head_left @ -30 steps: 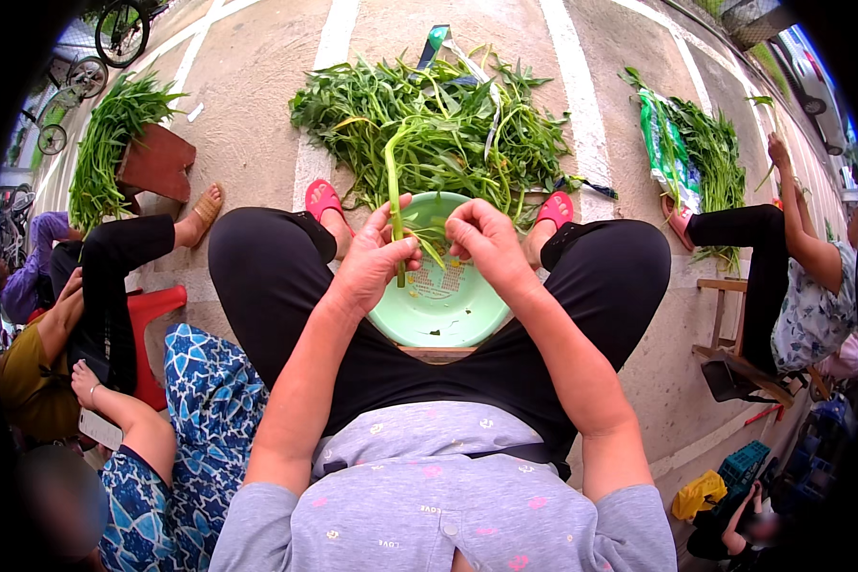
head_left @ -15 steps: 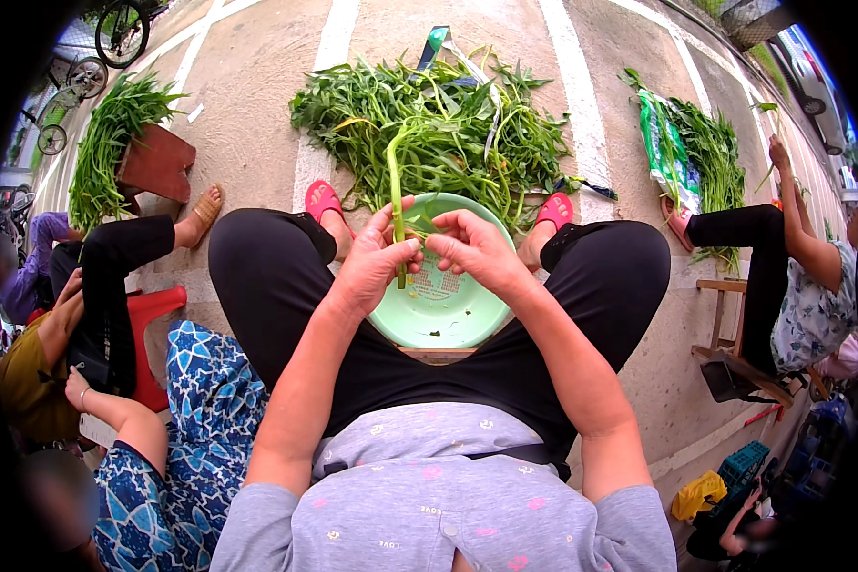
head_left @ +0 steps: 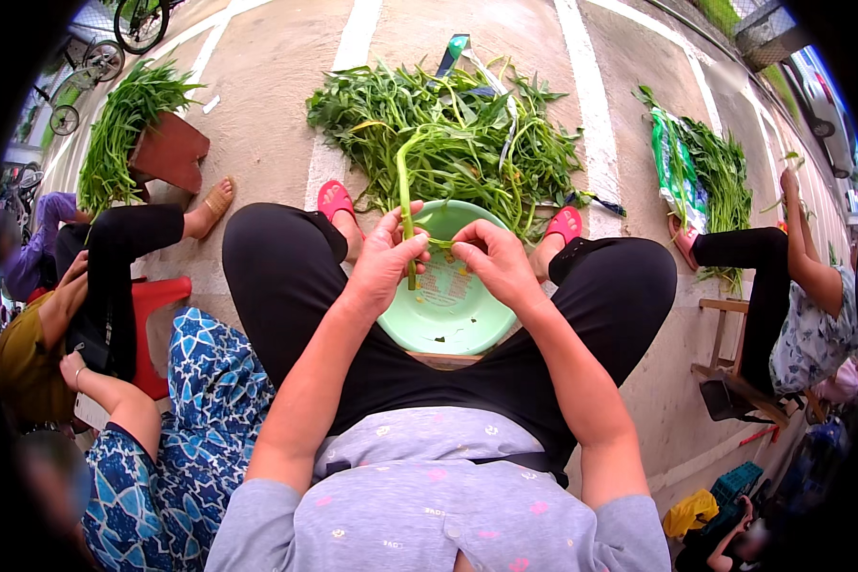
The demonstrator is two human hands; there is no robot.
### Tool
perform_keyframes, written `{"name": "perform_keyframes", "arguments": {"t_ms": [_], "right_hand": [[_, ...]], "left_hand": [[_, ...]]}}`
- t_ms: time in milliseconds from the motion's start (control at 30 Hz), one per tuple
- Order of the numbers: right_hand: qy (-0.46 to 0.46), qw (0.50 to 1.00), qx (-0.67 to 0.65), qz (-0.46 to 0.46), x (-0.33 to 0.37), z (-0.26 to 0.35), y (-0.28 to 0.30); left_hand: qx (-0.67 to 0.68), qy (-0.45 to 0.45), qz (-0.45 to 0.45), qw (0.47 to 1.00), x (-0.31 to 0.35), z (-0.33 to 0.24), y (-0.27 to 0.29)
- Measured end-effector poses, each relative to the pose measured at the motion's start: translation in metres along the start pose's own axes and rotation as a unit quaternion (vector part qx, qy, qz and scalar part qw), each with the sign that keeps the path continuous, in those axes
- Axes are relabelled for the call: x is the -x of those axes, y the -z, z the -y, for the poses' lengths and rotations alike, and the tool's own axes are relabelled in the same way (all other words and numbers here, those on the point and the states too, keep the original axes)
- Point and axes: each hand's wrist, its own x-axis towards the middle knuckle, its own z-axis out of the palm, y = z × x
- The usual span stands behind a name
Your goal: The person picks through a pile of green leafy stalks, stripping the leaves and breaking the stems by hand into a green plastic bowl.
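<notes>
That basin [head_left: 448, 321] looks like smooth, glossy plastic; the stem [head_left: 405, 191] smooth too, the trousers [head_left: 281, 257] matt cloth, the ground [head_left: 267, 114] rough concrete.

A vegetable heap [head_left: 448, 143] is lying on the ground [head_left: 267, 114] at upper centre, above a basin [head_left: 429, 329], a second bunch [head_left: 122, 133] is resting upper left, and a bag [head_left: 672, 162] is lying beside a third bunch [head_left: 723, 172] upper right.

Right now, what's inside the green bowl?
Small dark scraps lie in the green bowl, near printed marks. The left hand and right hand hide parts of it; what's there can't be seen.
</notes>
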Motion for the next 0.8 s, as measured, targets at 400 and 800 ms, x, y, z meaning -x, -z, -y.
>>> {"name": "perform_keyframes", "arguments": {"t_ms": [400, 800], "right_hand": [[-0.112, 0.948, -0.295, 0.027, 0.002, 0.0, -0.002], [0.187, 0.966, 0.121, -0.133, -0.017, -0.039, -0.015]], "left_hand": [[-0.024, -0.006, -0.008, 1.0, 0.001, 0.001, -0.005], [-0.088, -0.021, 0.037, 0.995, 0.004, -0.004, -0.007]]}}
